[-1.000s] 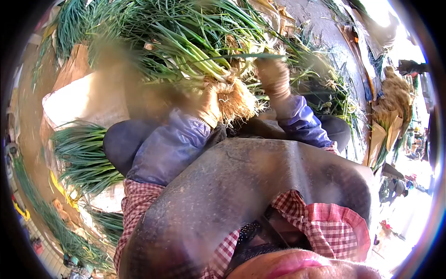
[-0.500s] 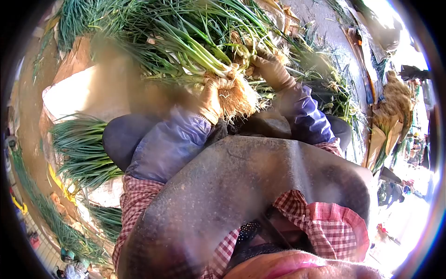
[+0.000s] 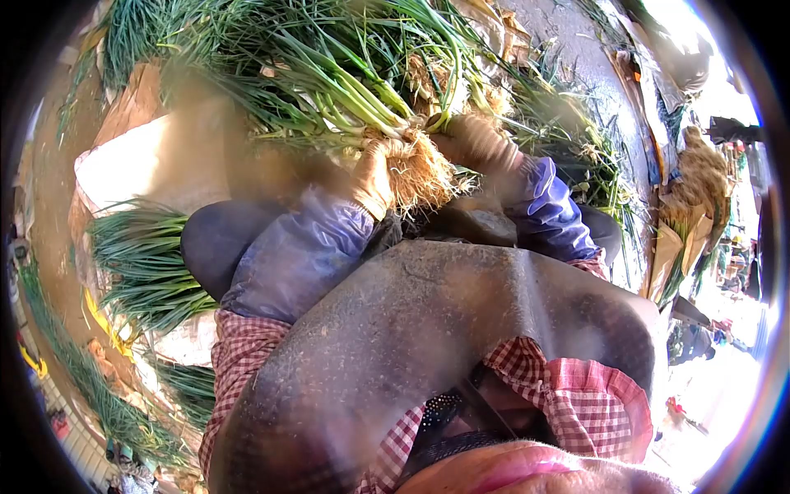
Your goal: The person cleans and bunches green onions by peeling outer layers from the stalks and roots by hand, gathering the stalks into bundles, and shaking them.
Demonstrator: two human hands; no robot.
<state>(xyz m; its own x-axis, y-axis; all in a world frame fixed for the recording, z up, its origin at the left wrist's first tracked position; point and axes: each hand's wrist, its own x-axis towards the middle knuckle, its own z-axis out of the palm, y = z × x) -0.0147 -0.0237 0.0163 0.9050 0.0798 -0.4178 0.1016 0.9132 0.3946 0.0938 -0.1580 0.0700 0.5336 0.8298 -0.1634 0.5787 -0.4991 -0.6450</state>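
Observation:
A bunch of green onions (image 3: 362, 95) lies with its leaves pointing away and its pale, stringy roots (image 3: 420, 173) toward me. My left hand (image 3: 374, 177), in a tan glove, is wrapped round the bunch at its root end. Just right of it, my gloved right hand (image 3: 479, 142) is closed at the base of a single green onion (image 3: 454, 86), whose stalk bends up and away. The right fingertips are partly hidden by the roots and blurred.
A large heap of green onions (image 3: 214, 41) spreads beyond my hands. A neat bundle of them (image 3: 144, 267) lies by my left knee. Loose leaves (image 3: 576, 136) litter the ground at right. A dark apron (image 3: 411, 329) covers my lap.
My right hand has drawn down and slightly left, close to the bunch's roots, bringing a single stalk along. My left hand keeps its hold almost unmoved.

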